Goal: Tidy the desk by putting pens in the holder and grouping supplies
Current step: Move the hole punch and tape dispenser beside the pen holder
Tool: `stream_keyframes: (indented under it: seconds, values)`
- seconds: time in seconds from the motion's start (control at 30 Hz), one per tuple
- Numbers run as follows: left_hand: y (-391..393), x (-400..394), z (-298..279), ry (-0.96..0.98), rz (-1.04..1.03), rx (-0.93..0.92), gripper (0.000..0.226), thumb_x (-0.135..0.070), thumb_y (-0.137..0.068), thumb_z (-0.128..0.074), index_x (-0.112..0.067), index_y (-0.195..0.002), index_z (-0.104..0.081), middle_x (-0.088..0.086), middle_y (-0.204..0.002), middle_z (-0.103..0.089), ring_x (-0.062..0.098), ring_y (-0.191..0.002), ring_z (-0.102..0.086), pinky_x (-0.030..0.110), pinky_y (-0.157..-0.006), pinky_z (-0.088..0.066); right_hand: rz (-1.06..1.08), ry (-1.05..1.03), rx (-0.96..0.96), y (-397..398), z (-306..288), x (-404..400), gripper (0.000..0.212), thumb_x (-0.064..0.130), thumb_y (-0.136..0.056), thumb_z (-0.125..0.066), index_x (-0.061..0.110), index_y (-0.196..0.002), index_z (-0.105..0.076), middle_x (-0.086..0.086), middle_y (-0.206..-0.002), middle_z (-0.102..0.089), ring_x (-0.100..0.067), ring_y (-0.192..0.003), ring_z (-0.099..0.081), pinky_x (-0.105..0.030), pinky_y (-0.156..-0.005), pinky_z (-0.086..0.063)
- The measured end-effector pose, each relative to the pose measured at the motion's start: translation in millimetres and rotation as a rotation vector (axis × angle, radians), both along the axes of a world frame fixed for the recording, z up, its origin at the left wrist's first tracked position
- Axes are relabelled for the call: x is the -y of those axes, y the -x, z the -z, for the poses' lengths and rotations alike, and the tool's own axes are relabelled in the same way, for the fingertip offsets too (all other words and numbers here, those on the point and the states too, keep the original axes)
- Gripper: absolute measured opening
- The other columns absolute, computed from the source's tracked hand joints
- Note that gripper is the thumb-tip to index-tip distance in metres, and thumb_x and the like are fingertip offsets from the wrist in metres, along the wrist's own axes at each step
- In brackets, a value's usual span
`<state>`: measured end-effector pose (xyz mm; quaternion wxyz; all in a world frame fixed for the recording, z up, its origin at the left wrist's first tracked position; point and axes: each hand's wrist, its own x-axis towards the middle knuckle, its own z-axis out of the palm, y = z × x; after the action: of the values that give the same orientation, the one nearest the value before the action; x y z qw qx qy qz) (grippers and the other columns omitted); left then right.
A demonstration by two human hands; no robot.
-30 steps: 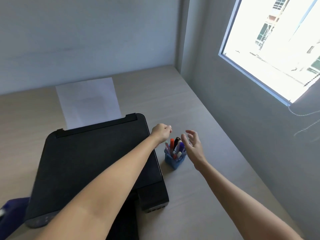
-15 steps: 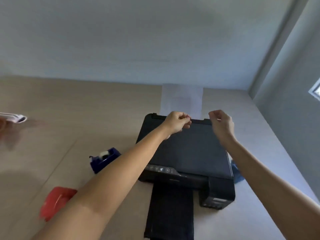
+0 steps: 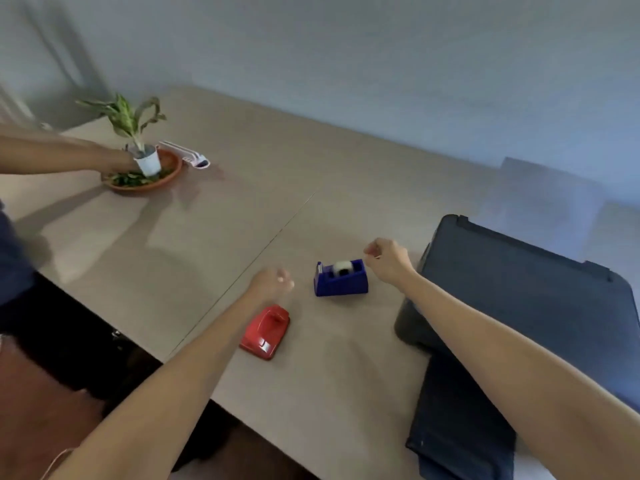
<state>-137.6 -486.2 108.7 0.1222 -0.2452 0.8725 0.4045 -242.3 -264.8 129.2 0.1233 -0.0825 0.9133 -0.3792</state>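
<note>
No text, label, brand or number can be read: the blue tape dispenser (image 3: 341,278), red stapler (image 3: 266,332) and black printer (image 3: 526,299) show no legible markings.

Whole frame motion-blurred. Left hand (image 3: 272,284) smeared; fingers loosely curled, contents unreadable. Printer (image 3: 519,306) cut by right edge, paper (image 3: 550,199) behind it a pale blur. Second person's hand (image 3: 117,163) hid behind white pot (image 3: 148,163); arm cut by left edge. Object (image 3: 188,155) beside dish (image 3: 145,181) too blurred to identify.
</note>
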Motion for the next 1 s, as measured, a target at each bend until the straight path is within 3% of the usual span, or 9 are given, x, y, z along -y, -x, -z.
stream_keyframes:
  seconds: [0.07,0.13,0.27,0.37,0.5,0.67,0.77,0.83,1.0]
  values:
    - [-15,28,32,0.087,-0.053,0.125,0.061,-0.041,-0.069,-0.061,-0.005,-0.118,-0.059,0.012,-0.125,-0.061,0.031,-0.118,-0.057,0.039,-0.101,-0.047,-0.081,-0.168,0.040,5,23,19,0.028,0.013,-0.086,-0.060,0.005,-0.113,-0.061,-0.014,-0.113,-0.065,-0.029,-0.102,-0.060,-0.031,-0.078,-0.048]
    - [-23,53,75,0.128,-0.097,0.232,0.073,-0.050,-0.062,-0.063,-0.004,-0.119,-0.056,0.018,-0.120,-0.062,0.035,-0.114,-0.060,0.040,-0.096,-0.051,-0.148,-0.321,0.031,12,45,31,0.040,0.013,-0.083,-0.062,0.005,-0.122,-0.053,-0.017,-0.121,-0.059,-0.032,-0.107,-0.056,-0.035,-0.084,-0.048]
    - [-44,61,89,-0.004,-0.089,0.255,0.036,-0.038,-0.082,-0.063,-0.006,-0.098,-0.064,0.011,-0.101,-0.068,0.030,-0.099,-0.065,0.032,-0.080,-0.050,-0.217,-0.484,0.021,34,83,42,0.070,0.002,-0.076,-0.065,0.009,-0.137,-0.032,-0.019,-0.137,-0.036,-0.039,-0.116,-0.048,-0.043,-0.090,-0.050]
    - [-45,64,92,-0.190,-0.142,0.187,0.009,-0.021,-0.091,-0.059,-0.013,-0.088,-0.062,0.005,-0.084,-0.065,0.024,-0.082,-0.061,0.026,-0.065,-0.042,-0.263,-0.581,0.017,52,108,46,0.065,0.006,-0.070,-0.070,0.010,-0.127,-0.039,-0.017,-0.130,-0.042,-0.040,-0.113,-0.047,-0.046,-0.088,-0.051]
    - [-46,74,91,-0.361,-0.159,0.163,0.008,-0.019,-0.094,-0.056,-0.015,-0.093,-0.064,0.003,-0.082,-0.065,0.017,-0.073,-0.059,0.022,-0.061,-0.042,-0.279,-0.559,0.045,54,111,52,0.061,0.018,-0.061,-0.083,0.006,-0.110,-0.047,-0.016,-0.112,-0.055,-0.034,-0.098,-0.055,-0.039,-0.078,-0.050]
    - [-45,78,93,-0.386,-0.147,0.200,0.011,-0.018,-0.093,-0.058,-0.014,-0.086,-0.064,0.005,-0.074,-0.062,0.014,-0.058,-0.054,0.023,-0.052,-0.038,-0.244,-0.535,0.116,39,113,53,0.055,0.034,-0.072,-0.076,0.004,-0.113,-0.055,-0.014,-0.107,-0.066,-0.032,-0.096,-0.063,-0.043,-0.082,-0.055]
    - [-40,74,75,-0.468,-0.150,0.212,0.008,-0.018,-0.095,-0.056,-0.015,-0.091,-0.062,0.005,-0.074,-0.062,0.013,-0.059,-0.056,0.022,-0.055,-0.042,-0.216,-0.484,0.144,32,101,53,0.050,0.033,-0.070,-0.077,0.004,-0.107,-0.059,-0.014,-0.102,-0.069,-0.029,-0.087,-0.065,-0.039,-0.074,-0.057]
    - [-32,73,56,-0.539,-0.168,0.203,0.008,-0.017,-0.095,-0.056,-0.015,-0.100,-0.060,0.006,-0.078,-0.064,0.017,-0.067,-0.059,0.025,-0.062,-0.046,-0.226,-0.436,0.134,31,81,49,0.044,0.030,-0.067,-0.078,0.006,-0.101,-0.061,-0.011,-0.097,-0.070,-0.026,-0.081,-0.066,-0.037,-0.067,-0.057]
    - [6,43,-7,-0.575,-0.075,0.101,0.018,-0.017,-0.095,-0.055,-0.013,-0.112,-0.058,0.007,-0.080,-0.065,0.019,-0.070,-0.061,0.030,-0.068,-0.048,-0.148,-0.343,-0.035,35,-12,4,0.043,0.030,-0.068,-0.076,0.001,-0.095,-0.062,-0.016,-0.093,-0.071,-0.030,-0.083,-0.067,-0.041,-0.070,-0.059]
